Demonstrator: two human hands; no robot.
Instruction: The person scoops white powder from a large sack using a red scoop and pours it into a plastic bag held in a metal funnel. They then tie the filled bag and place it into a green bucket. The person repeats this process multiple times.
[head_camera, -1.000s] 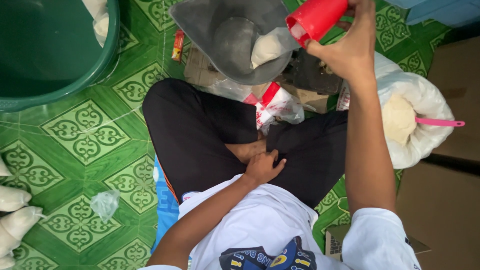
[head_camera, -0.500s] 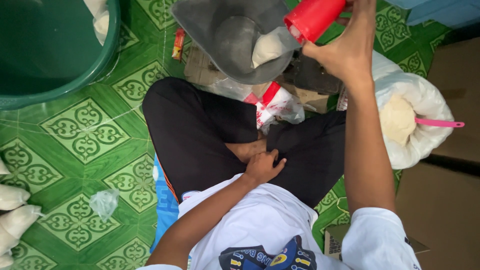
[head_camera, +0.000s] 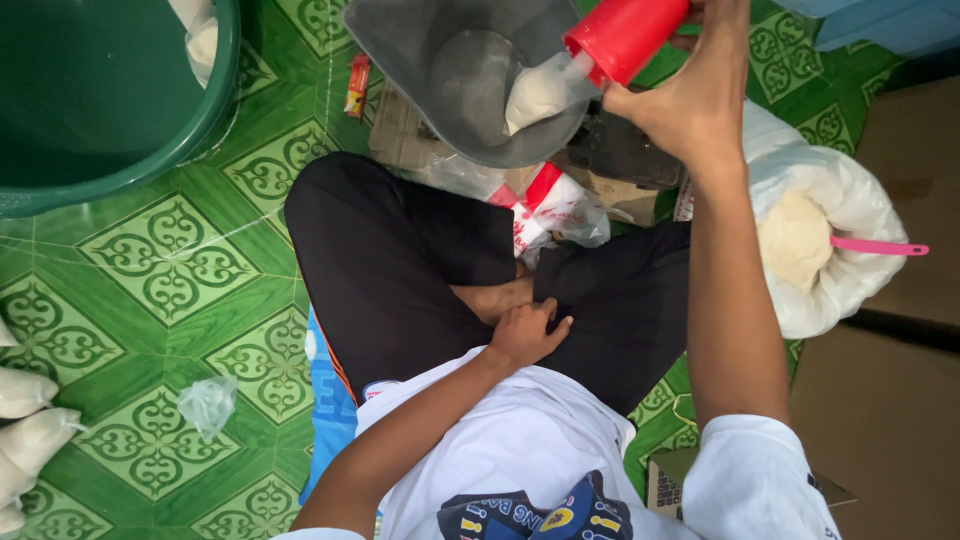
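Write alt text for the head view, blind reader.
Seen from above, a seated person's right hand tips a red cup over a small white bag on a grey scale pan. The left hand rests in their lap; a green tub sits nearby.

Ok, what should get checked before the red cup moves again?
1. Grip on red cup: right hand wraps it, ok.
2. Cup's mouth over the small bag: ok.
3. Bag resting in grey pan: ok.
4. Bag full enough: cannot tell.
5. Left hand free: rests in lap, ok.
6. Scoop handle within reach in the white sack: ok.
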